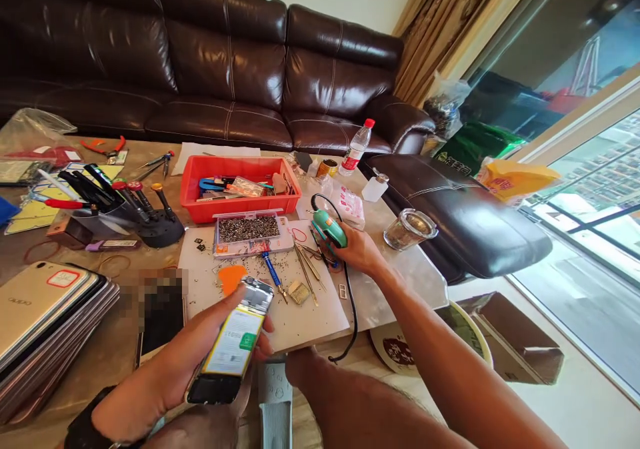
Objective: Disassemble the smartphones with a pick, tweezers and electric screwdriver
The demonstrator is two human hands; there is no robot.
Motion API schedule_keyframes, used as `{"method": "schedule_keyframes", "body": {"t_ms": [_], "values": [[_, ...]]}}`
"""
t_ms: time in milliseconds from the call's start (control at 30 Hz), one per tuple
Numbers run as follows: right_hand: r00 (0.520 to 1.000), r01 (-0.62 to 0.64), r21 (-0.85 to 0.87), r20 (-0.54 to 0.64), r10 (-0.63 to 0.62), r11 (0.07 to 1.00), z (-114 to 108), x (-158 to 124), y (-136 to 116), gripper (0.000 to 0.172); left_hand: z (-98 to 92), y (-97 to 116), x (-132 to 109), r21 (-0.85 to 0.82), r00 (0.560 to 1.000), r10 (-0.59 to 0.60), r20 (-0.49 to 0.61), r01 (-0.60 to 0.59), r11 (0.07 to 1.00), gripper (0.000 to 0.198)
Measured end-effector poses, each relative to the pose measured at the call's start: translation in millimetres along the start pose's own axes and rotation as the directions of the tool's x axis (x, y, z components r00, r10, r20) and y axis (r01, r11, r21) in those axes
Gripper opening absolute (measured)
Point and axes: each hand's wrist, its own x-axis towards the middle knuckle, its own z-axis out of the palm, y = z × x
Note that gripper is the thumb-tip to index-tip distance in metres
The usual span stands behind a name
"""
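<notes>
My left hand (200, 334) is closed around an opened phone (234, 339), thumb along one long edge and fingertips showing at the other, so its inside faces up at me: a white battery label with a yellow border and a green patch, metal parts at the upper end, black at the lower. I hold it tilted, in front of the table's near edge and above my legs. My right hand (357, 248), arm stretched forward, grips a green handheld tool (327, 228) over the right part of the white sheet (320, 319); I cannot tell whether the tool touches the table. A black cord (353, 316) curves down past the table edge. Between my hands, on the sheet, lie a blue screwdriver (271, 269), a small yellowish block (299, 292), tweezers (309, 270) and an orange piece (232, 278), with tiny dark bits scattered about. Beyond them sits a clear case (249, 229) full of small metal pieces, just in front of a red basket (240, 208) of tools. To my left are a stack of phones (45, 316) and a dark-screened phone (167, 309) lying flat; a glass jar (407, 228) stands right of my right hand.
</notes>
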Motion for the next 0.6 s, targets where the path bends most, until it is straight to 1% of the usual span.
{"method": "schedule_keyframes", "body": {"t_ms": [67, 167, 233, 267, 300, 333, 367, 400, 433, 500, 533, 600], "values": [[0.999, -0.025, 0.03, -0.034, 0.026, 0.999, -3.8, -5.3, -2.1, 0.021, 1.3, -4.0, 6.7, 0.078, 0.993, -0.059, 0.107, 0.051, 0.996, 0.056], [0.994, -0.065, 0.107, -0.077, 0.073, 0.992, -14.0, -14.9, -12.5, 0.021, 9.4, -8.7, 20.6, 0.137, 0.981, -0.093, 0.173, 0.069, 0.988, 0.053], [0.991, -0.082, 0.225, -0.087, 0.104, 0.971, -18.5, -21.0, -23.8, 0.023, 18.1, -7.5, 31.7, 0.167, 0.974, -0.104, 0.2, 0.071, 0.983, 0.055], [0.988, -0.091, 0.337, -0.087, 0.127, 0.937, -19.1, -23.8, -30.8, 0.026, 22.5, -5.0, 37.0, 0.166, 0.977, -0.1, 0.191, 0.069, 0.984, 0.059], [0.985, -0.099, 0.477, -0.079, 0.154, 0.873, -18.6, -26.4, -38.7, 0.029, 26.3, -1.0, 41.6, 0.144, 0.985, -0.082, 0.154, 0.059, 0.988, 0.06], [0.982, -0.1, 0.626, -0.063, 0.178, 0.773, -17.1, -28.7, -47.4, 0.033, 29.2, 4.1, 45.0, 0.127, 0.992, -0.06, 0.112, 0.046, 0.991, 0.06], [0.98, -0.093, 0.755, -0.045, 0.193, 0.649, -15.1, -30.5, -56.8, 0.036, 30.8, 10.1, 46.9, 0.105, 0.998, -0.027, 0.064, 0.02, 0.994, 0.061], [0.982, -0.08, 0.847, -0.023, 0.188, 0.525, -12.7, -31.7, -66.7, 0.039, 31.0, 16.6, 47.3, 0.077, 1.0, 0.009, 0.019, -0.011, 0.997, 0.06], [0.986, -0.059, 0.903, -0.013, 0.164, 0.425, -10.2, -32.0, -77.0, 0.042, 30.0, 23.0, 46.1, 0.045, 0.999, 0.047, -0.019, -0.046, 0.998, 0.06], [0.995, -0.027, 0.961, -0.001, 0.101, 0.276, -5.4, -29.7, -97.4, 0.046, 24.8, 33.9, 40.1, -0.048, 0.991, 0.109, -0.078, -0.113, 0.992, 0.06], [0.997, -0.009, 0.976, -0.007, 0.073, 0.216, -3.1, -27.0, -107.3, 0.049, 21.4, 37.5, 36.2, -0.103, 0.986, 0.133, -0.099, -0.143, 0.984, 0.06], [0.999, 0.035, 0.992, -0.038, 0.02, 0.122, 2.2, -19.6, -125.8, 0.051, 14.9, 39.3, 28.5, -0.223, 0.981, 0.165, -0.106, -0.185, 0.957, 0.062]]}}
